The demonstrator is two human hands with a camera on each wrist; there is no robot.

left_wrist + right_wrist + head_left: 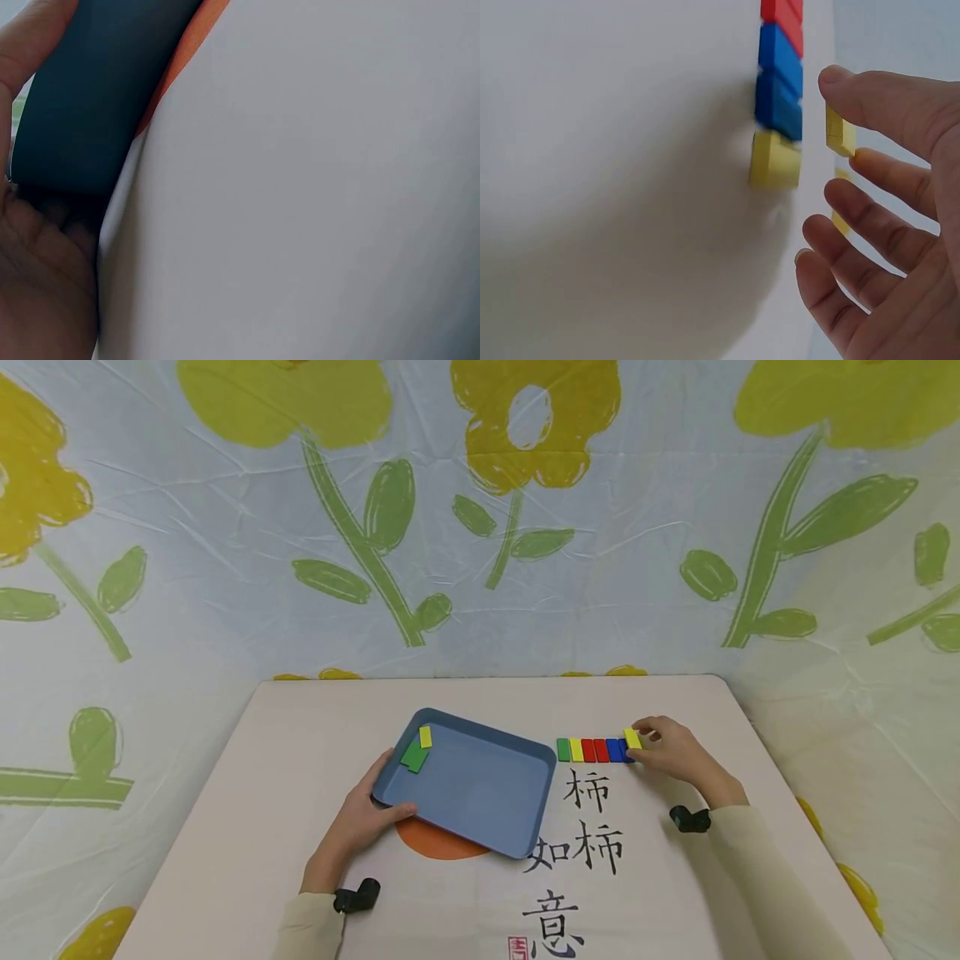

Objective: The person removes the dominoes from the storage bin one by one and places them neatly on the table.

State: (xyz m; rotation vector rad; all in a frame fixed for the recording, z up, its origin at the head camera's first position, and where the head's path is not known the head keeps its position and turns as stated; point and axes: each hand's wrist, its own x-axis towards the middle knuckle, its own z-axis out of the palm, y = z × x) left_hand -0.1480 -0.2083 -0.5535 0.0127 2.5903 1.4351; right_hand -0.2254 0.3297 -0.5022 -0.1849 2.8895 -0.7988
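Observation:
A blue tray (480,785) lies at a slant mid-table. My left hand (366,814) grips its left corner, thumb at the near rim; in the left wrist view the fingers (56,217) reach partly under the tray's wall (82,97). My right hand (678,752) pinches a yellow block (633,739) between thumb and forefinger, just above the right end of a row of blocks. That row has a green block (563,750), a yellow one, red ones (596,750) and blue ones (614,750). Another yellow block (775,161) ends the row in the right wrist view.
Inside the tray at its left are a yellow block (425,737) and green blocks (415,756). The pale tabletop (442,910) bears black brush characters (596,847), a red seal (517,948) and an orange shape (438,841) partly under the tray. A flowered curtain (480,618) surrounds the table.

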